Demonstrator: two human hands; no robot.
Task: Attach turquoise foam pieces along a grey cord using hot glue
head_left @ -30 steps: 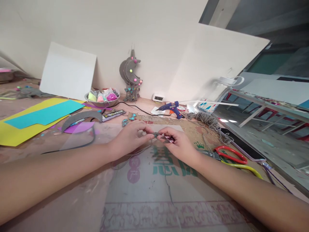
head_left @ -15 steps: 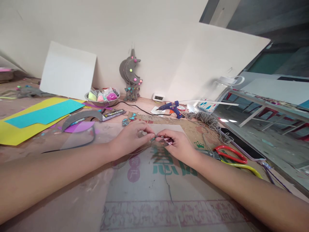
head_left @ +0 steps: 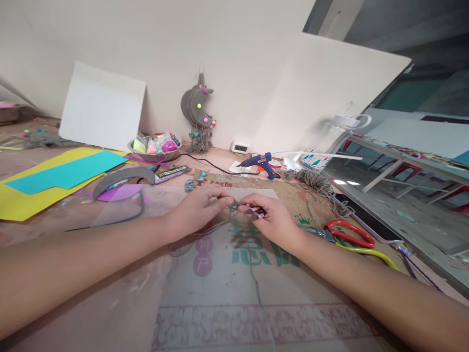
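Observation:
My left hand (head_left: 200, 209) and my right hand (head_left: 271, 218) meet over a flattened cardboard sheet (head_left: 252, 288) at the middle of the table. Between their fingertips sits a small grey and teal craft piece (head_left: 234, 206), pinched by my left thumb and forefinger. My right hand grips a small snipping tool with a pink-marked handle (head_left: 254, 211), its tip touching the piece. A thin grey string (head_left: 198, 239) trails from under my left hand across the cardboard.
Red-handled scissors (head_left: 350, 233) and a yellow-handled tool lie to the right. A blue glue gun (head_left: 262, 164), a coil of grey twine (head_left: 317, 182), a bowl of coloured clay (head_left: 156, 146) and a grey moon ornament (head_left: 198, 115) stand behind. Yellow and teal paper sheets (head_left: 58, 176) lie left.
The hands have stayed together over the small piece; the fingers shifted slightly, and the teal part of the piece shows between the fingertips now.

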